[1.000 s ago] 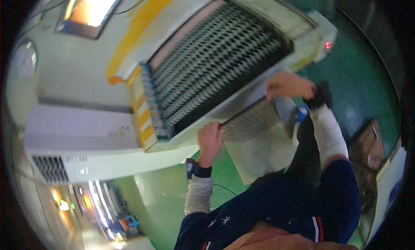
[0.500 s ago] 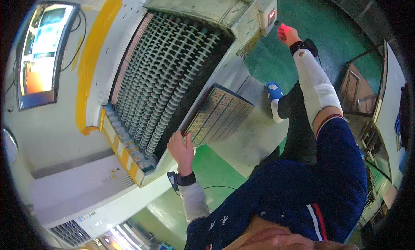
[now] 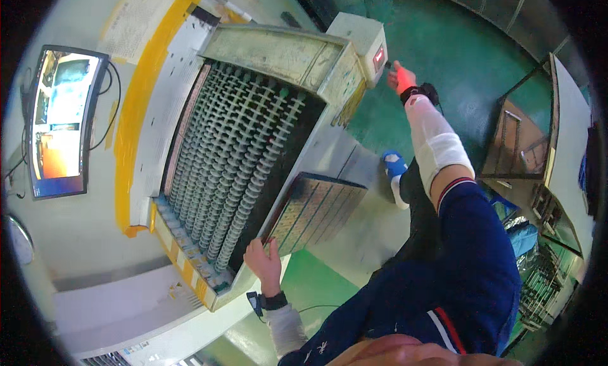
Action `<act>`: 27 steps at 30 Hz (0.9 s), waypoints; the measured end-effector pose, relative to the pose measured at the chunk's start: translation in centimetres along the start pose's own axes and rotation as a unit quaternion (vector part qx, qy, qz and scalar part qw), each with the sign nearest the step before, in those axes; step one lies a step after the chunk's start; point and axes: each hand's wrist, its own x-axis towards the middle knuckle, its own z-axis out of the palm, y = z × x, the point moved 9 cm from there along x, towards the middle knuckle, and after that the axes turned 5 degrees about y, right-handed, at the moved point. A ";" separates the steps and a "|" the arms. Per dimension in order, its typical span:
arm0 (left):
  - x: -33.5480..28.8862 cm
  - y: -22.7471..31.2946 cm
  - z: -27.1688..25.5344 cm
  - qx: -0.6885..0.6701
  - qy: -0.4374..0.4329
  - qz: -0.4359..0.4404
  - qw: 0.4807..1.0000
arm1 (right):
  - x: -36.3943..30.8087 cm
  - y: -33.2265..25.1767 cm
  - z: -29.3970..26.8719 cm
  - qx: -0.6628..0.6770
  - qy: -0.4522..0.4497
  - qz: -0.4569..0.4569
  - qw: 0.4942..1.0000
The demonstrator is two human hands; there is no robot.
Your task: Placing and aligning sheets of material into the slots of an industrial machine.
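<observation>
A copper-toned panel with rows of small rectangles (image 3: pixel 316 211), like a circuit board panel, leans at the near side of a roller conveyor machine. My left hand (image 3: pixel 263 265) is closed at the panel's upper left corner, thumb on one side and fingers toward the machine's rim. Farther off, my right hand (image 3: pixel 401 80) is at a small dark knob (image 3: pixel 388 65) on the side of a pale control box (image 3: pixel 364 43). Its fingers are curled at the knob, and red light falls on them. The box carries a lit red display.
Rows of grey wheeled rollers (image 3: pixel 234 163) fill the conveyor bed. A monitor (image 3: pixel 66 122) hangs on the left wall. A glass-sided frame or cart (image 3: pixel 522 132) stands at right, with racks (image 3: pixel 541 290) below it. My blue slipper (image 3: pixel 394 164) is beside the machine.
The whole view has shifted, with the machine lower in the picture and the monitor more fully visible. Both hands keep their places at the panel corner and the knob.
</observation>
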 end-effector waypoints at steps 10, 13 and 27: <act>0.1 0.2 -0.3 -0.001 0.022 0.003 1.000 | -0.6 0.2 1.2 0.014 0.032 -0.047 0.998; 0.2 0.4 -0.4 0.017 0.024 0.007 1.000 | -0.7 0.0 1.4 0.020 0.020 -0.041 0.999; -0.1 -0.7 0.6 -0.005 -0.011 -0.004 1.000 | 0.5 -0.2 0.8 0.013 0.011 -0.080 0.997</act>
